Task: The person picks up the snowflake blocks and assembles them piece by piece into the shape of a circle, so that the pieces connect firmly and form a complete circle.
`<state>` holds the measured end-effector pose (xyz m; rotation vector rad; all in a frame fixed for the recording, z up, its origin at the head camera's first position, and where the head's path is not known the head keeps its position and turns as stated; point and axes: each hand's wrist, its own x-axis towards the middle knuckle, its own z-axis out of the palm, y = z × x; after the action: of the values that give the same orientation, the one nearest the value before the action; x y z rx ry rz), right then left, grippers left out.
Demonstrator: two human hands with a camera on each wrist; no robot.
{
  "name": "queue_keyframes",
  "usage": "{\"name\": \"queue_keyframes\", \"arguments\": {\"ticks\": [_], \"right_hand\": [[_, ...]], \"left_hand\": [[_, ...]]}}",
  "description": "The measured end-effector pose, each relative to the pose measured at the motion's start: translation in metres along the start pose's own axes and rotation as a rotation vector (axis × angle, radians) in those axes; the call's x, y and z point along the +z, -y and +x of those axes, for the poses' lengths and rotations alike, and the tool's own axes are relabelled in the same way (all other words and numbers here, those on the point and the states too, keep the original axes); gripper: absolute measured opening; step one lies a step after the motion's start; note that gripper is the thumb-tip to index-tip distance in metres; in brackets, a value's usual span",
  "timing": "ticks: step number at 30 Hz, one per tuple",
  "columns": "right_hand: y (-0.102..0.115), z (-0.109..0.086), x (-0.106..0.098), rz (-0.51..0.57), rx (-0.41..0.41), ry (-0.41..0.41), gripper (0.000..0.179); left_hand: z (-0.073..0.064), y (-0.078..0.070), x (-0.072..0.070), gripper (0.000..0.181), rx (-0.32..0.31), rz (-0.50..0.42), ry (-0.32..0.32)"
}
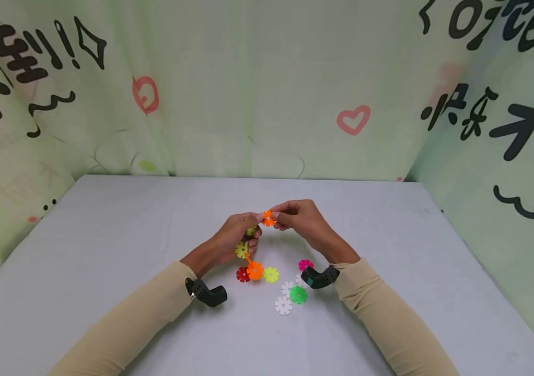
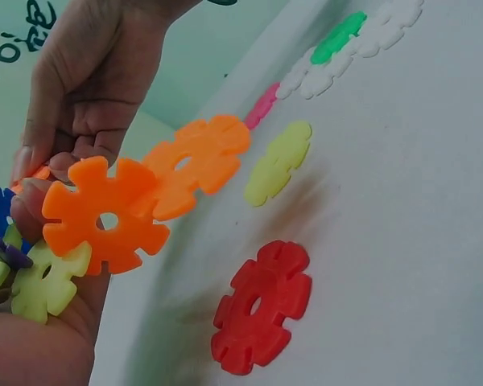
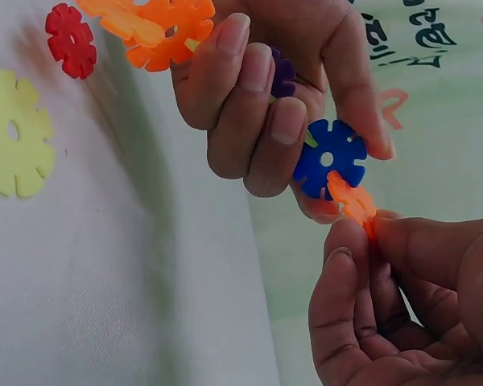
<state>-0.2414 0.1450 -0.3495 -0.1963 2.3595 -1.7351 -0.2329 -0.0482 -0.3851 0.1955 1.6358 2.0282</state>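
My left hand (image 1: pixel 229 236) holds a chain of notched plastic discs. In the right wrist view its fingers curl round a purple disc (image 3: pixel 283 74), and a blue disc (image 3: pixel 348 161) sits at the thumb side. Yellow discs (image 2: pixel 50 281) and two orange discs (image 2: pixel 105 213) hang from the chain's other end. With thumb and fingertips, my right hand (image 1: pixel 308 222) pinches another orange disc (image 3: pixel 352 201), its edge meeting the blue disc. Whether the slots are fully pushed together, I cannot tell.
Loose on the white table (image 1: pixel 177 339) lie a red disc (image 2: pixel 262 310), a yellow disc (image 1: pixel 271 275), a pink disc (image 1: pixel 305 265), a green disc (image 1: pixel 298 295) and several white discs (image 1: pixel 283 306). Printed curtains (image 1: pixel 267 94) stand behind and beside the table.
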Motion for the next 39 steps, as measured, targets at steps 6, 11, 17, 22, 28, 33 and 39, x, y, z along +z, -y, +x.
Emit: {"name": "queue_keyframes", "arguments": {"ticks": [6,11,17,22,28,33,39], "right_hand": [[-0.002,0.001,-0.001,0.004,-0.029,0.027,0.02],[-0.005,0.0,-0.004,0.0,-0.029,0.011,0.024],[-0.01,-0.004,-0.006,-0.038,0.016,0.002,0.029],[-0.016,-0.01,-0.006,-0.084,0.032,0.04,0.027],[-0.021,-0.019,-0.004,-0.206,0.033,0.139,0.026],[-0.026,-0.029,-0.003,-0.271,0.018,0.204,0.022],[-0.031,-0.037,-0.001,-0.308,0.002,0.246,0.018]], "left_hand": [[0.001,-0.001,0.001,0.038,-0.015,0.047,-0.103],[0.002,-0.001,-0.002,0.039,-0.03,0.003,-0.153],[0.0,-0.004,-0.005,0.033,-0.048,-0.05,-0.182],[-0.001,-0.005,-0.006,0.033,-0.04,-0.071,-0.191],[-0.001,-0.005,-0.006,0.027,-0.025,-0.089,-0.205],[0.0,-0.004,-0.007,0.037,-0.05,-0.058,-0.223],[0.002,-0.004,-0.007,0.035,-0.062,-0.051,-0.234]]}}
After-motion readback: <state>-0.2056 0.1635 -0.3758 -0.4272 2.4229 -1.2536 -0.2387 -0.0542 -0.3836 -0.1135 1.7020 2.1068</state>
